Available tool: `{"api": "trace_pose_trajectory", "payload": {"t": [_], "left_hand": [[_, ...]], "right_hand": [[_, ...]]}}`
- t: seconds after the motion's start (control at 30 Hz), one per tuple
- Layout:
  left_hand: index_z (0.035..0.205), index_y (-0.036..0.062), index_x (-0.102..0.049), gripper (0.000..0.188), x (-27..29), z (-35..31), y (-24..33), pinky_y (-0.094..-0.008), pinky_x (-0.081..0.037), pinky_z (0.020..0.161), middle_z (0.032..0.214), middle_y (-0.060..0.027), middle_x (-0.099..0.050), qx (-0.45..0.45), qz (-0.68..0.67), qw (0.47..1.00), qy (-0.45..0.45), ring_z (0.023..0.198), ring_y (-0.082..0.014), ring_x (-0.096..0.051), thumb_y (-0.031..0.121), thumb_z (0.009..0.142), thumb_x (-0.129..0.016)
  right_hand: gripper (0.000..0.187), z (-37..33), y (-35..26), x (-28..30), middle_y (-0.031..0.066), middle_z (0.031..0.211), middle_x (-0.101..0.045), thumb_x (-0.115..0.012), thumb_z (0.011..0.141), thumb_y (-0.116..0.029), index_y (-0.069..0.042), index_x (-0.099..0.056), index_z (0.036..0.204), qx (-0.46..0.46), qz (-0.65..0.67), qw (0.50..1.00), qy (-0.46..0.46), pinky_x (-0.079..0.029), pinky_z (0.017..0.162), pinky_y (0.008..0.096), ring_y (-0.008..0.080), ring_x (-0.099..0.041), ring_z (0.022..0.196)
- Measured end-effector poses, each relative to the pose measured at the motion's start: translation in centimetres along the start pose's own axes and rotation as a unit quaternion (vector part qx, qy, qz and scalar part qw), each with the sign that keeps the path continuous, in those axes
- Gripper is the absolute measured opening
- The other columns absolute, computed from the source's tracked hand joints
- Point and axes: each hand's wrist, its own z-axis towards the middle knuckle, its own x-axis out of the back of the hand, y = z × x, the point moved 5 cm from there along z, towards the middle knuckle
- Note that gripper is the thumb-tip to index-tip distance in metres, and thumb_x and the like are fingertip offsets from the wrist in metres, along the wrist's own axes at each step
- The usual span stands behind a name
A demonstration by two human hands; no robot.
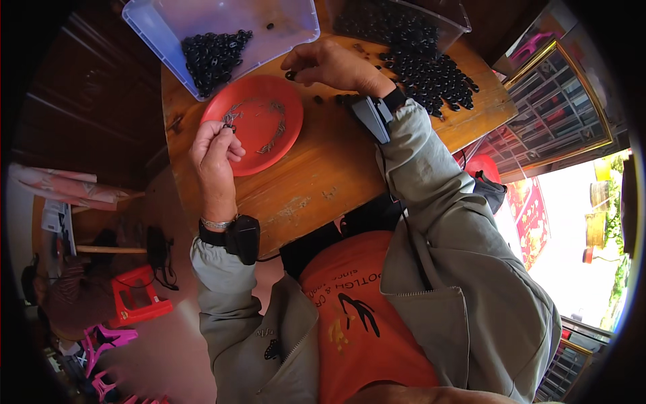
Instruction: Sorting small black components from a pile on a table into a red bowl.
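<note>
My left hand (214,151) is over the left edge of a red plate (259,128), its thumb and fingers closed on a small black oval piece (229,127). Thin silvery pins (277,120) lie scattered in a rough ring on the plate. Beyond the plate, to the right, my right hand (330,64) pinches another black oval piece (291,75) at its fingertips. A few loose black pieces (318,99) lie on the wooden table just below the right wrist. Whether either held piece has a pin in it is too small to tell.
A translucent bin (158,27) at the far left holds a heap of black pieces (212,57). At the far right, a clear container (452,17) stands by a spread pile of them (431,77) on the table (296,209). A red plastic stool (138,296) is on the floor at left.
</note>
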Motion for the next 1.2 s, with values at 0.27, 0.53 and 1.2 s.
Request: {"api": "trace_pose_trajectory", "payload": {"t": [0.27, 0.53, 1.2], "left_hand": [[0.091, 0.0017, -0.056, 0.015, -0.5, 0.1, 0.2, -0.0237, -0.045, 0.061, 0.091, -0.0104, -0.063, 0.036, -0.123, 0.99, -0.052, 0.074, -0.0151, -0.061, 0.013, 0.088, -0.045], [0.098, -0.0024, -0.055, 0.023, -0.8, 0.1, 0.8, -0.0265, -0.048, 0.069, 0.111, -0.0202, -0.058, 0.023, -0.116, 0.99, -0.073, 0.09, -0.0224, -0.062, 0.015, 0.086, -0.045], [0.087, 0.0028, -0.056, 0.011, -0.3, 0.0, -0.2, -0.0209, -0.043, 0.057, 0.079, -0.0043, -0.06, 0.026, -0.099, 0.994, -0.026, 0.066, -0.0099, -0.056, 0.012, 0.087, -0.049]], "right_hand": [[0.028, -0.4, -4.0, -4.6, 0.0008, 0.092, -0.061, -0.064, 0.078, 0.004, -0.001, -0.061, 0.105, 0.06, 0.247, 0.966, -0.035, -0.047, 0.081, 0.0225, 0.0088, -0.056, 0.088], [0.024, -0.8, -4.9, -5.1, -0.0002, 0.09, -0.06, -0.062, 0.079, 0.002, -0.001, -0.061, 0.103, 0.091, 0.172, 0.981, -0.006, -0.046, 0.08, 0.023, 0.0083, -0.055, 0.087], [0.019, -0.6, -3.7, -6.1, 0.0008, 0.083, -0.063, -0.061, 0.085, -0.003, -0.002, -0.062, 0.104, -0.02, 0.409, 0.908, -0.085, -0.049, 0.063, 0.0231, 0.008, -0.059, 0.07]]}}
